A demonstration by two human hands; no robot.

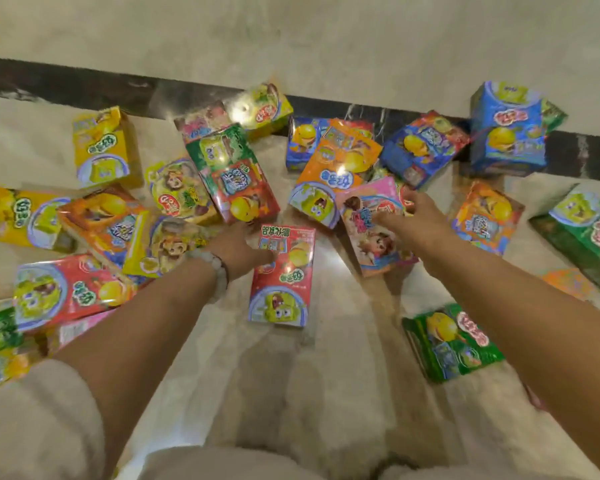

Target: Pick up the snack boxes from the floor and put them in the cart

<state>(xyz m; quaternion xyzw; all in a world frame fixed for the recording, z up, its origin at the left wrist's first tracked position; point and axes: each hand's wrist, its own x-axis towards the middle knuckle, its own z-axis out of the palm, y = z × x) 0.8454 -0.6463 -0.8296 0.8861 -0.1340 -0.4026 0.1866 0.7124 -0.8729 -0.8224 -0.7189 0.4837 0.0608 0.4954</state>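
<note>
Several colourful snack boxes lie scattered on the pale marble floor (343,341). A red box (284,282) lies flat in the middle; my left hand (238,251) reaches to its upper left edge and its fingers touch it. My right hand (420,220) is stretched over a pink box (371,233), fingers spread and touching its top right part. Neither hand visibly grips a box. The cart is not in view.
A green box (451,344) lies near my right forearm. Blue boxes (510,129) and orange ones (336,168) sit by the dark skirting strip (84,88) along the wall. Yellow, red and orange boxes (101,147) crowd the left side.
</note>
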